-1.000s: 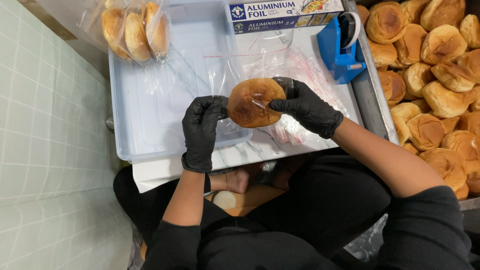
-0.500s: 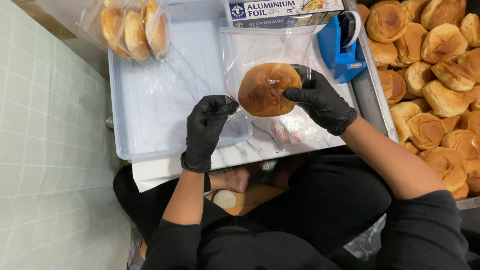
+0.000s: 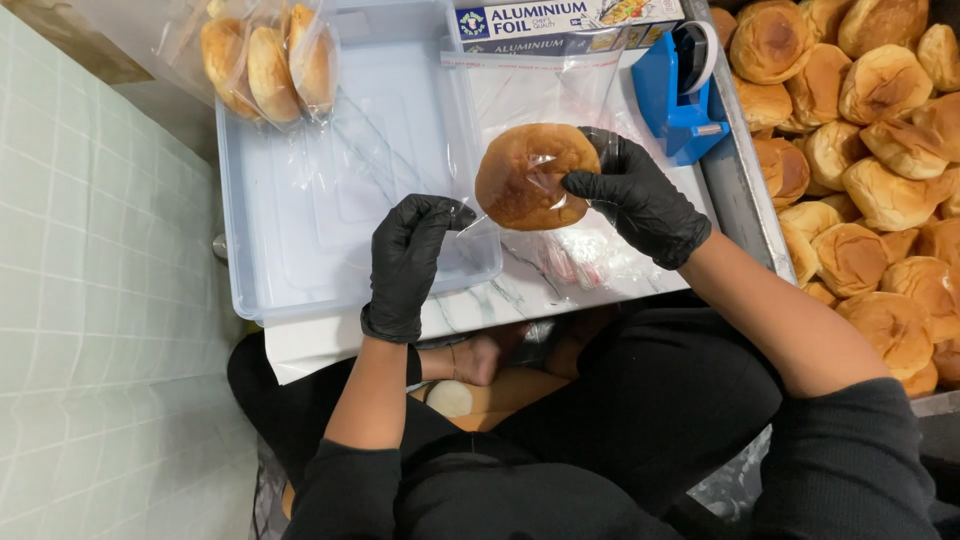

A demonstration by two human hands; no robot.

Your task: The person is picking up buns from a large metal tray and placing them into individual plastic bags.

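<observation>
Both my hands wear black gloves. My right hand [image 3: 640, 195] grips a round golden-brown bun [image 3: 530, 175] that sits inside a clear plastic bag [image 3: 545, 85], holding it above the white table. My left hand [image 3: 410, 255] pinches the lower left edge of the same bag, over the near right corner of a pale blue plastic tray [image 3: 300, 230]. The bag's open end stretches away from me towards a foil box.
Three bagged buns [image 3: 268, 62] lie at the tray's far left. A box of aluminium foil [image 3: 560, 22] and a blue tape dispenser [image 3: 682, 90] stand at the back. A metal tray [image 3: 745, 215] on the right is heaped with several loose buns [image 3: 870, 180].
The bun has slid deeper into the bag and moved away from me and to the right with my right hand. My left hand shifted slightly right along the bag's edge.
</observation>
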